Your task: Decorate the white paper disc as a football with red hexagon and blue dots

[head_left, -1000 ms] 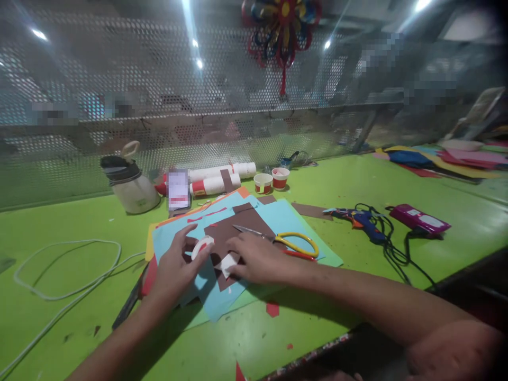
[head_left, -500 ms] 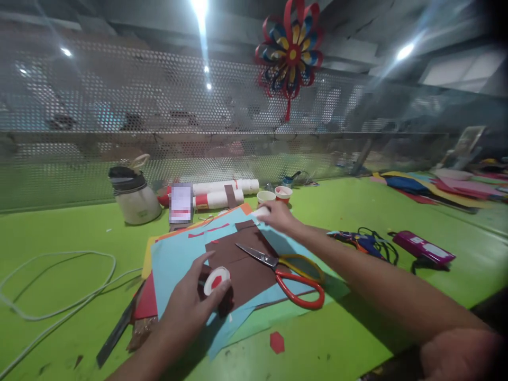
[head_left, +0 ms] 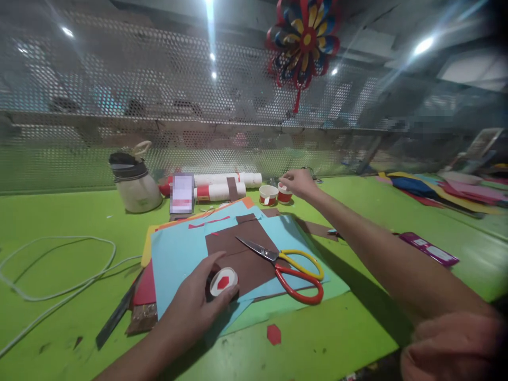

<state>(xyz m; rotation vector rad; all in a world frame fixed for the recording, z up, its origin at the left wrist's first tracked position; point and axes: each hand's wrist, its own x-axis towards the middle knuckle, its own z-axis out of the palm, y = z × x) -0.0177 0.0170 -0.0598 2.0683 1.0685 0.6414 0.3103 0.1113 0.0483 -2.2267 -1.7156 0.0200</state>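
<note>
Left hand (head_left: 202,288) is gripping the white disc (head_left: 224,273) by its edge over brown paper (head_left: 254,272), red patch (head_left: 224,282) facing camera. Right hand (head_left: 300,182) is hanging at the right tub (head_left: 284,196); can't tell if gripping. Doing well means steadying the disc, avoiding touching the patch, not tipping the tub.

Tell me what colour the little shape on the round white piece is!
The small angular shape is red; the head view shows it best.

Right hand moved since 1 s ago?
Yes, forward and to the right. Judged against the right paper cup, the right hand was well short, over the brown paper; now it is at the rim, contact unclear.
</note>
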